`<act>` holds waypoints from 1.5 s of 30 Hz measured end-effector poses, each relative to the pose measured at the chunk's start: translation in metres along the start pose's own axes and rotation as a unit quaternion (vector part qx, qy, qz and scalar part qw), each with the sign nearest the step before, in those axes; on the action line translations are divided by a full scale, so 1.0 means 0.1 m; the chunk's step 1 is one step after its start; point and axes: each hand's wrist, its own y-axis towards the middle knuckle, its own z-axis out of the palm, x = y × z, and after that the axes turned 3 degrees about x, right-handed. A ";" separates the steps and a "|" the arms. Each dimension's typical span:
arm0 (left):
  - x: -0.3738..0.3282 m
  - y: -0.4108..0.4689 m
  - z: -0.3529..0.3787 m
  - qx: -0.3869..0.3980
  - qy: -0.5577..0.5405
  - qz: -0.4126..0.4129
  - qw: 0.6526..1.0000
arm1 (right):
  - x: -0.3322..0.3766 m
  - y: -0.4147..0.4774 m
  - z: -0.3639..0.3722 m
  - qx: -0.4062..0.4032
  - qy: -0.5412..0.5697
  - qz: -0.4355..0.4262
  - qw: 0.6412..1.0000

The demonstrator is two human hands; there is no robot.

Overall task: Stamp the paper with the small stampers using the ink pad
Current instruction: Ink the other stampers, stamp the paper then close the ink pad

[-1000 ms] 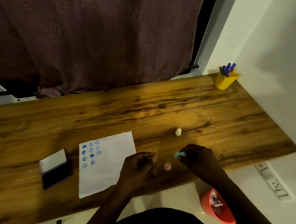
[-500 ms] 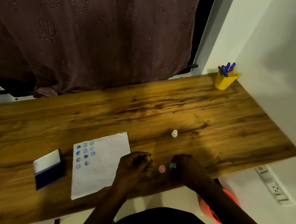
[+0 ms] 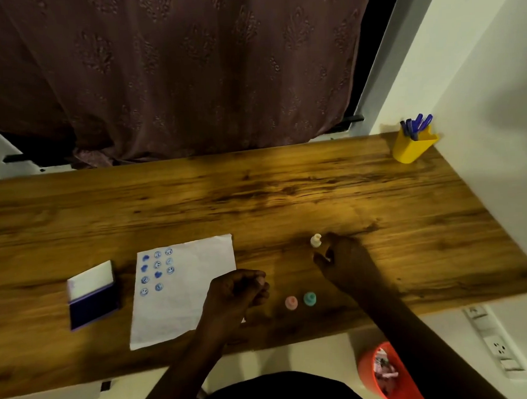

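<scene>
A white paper [image 3: 194, 294] lies on the wooden table [image 3: 256, 199], with several blue stamp marks in its upper left corner. An open ink pad [image 3: 91, 295] with a dark blue pad and white lid sits left of the paper. A pink stamper [image 3: 291, 302] and a teal stamper [image 3: 310, 298] stand side by side near the front edge. A cream stamper [image 3: 316, 240] stands farther back. My right hand [image 3: 341, 260] is just right of and below the cream stamper, fingers apart, holding nothing. My left hand [image 3: 236, 292] rests curled over the paper's lower right corner; nothing shows in it.
A yellow cup [image 3: 413, 145] with blue pens stands at the table's far right corner by the wall. An orange bin [image 3: 387, 376] sits on the floor below the front edge. A wall socket strip [image 3: 492, 343] is at the lower right. A dark curtain hangs behind the table.
My right hand set the teal stamper down beside the pink one, let go, and moved back toward the cream stamper. My left hand stayed on the paper's corner.
</scene>
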 end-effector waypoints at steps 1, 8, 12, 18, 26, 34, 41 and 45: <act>0.00 0.00 -0.01 -0.002 -0.004 0.000 1.000 | -0.01 0.09 0.00 0.009 0.007 0.011 1.000; 0.01 -0.05 -0.05 -0.023 -0.041 -0.002 0.999 | 0.00 0.44 0.14 0.066 -0.034 0.058 0.996; 0.01 -0.07 -0.10 -0.035 -0.051 0.004 0.998 | 0.06 0.47 0.09 0.059 -0.012 0.038 0.997; -0.06 -0.07 -0.13 -0.043 -0.065 0.030 0.996 | 0.59 0.32 -0.20 0.092 0.298 0.090 0.946; -0.19 -0.13 -0.26 -0.057 -0.117 0.099 0.987 | 1.31 0.04 -0.23 0.229 0.463 0.101 0.850; -0.06 -0.28 -0.62 -0.106 -0.102 0.122 0.982 | 1.62 0.02 -0.05 0.259 0.427 0.001 0.867; 0.06 -0.46 -1.04 -0.151 -0.171 0.098 0.969 | 1.97 0.13 0.13 0.252 0.383 -0.087 0.884; 0.17 -0.60 -1.34 -0.173 -0.179 0.069 0.966 | 2.28 0.19 0.34 0.227 0.337 -0.116 0.906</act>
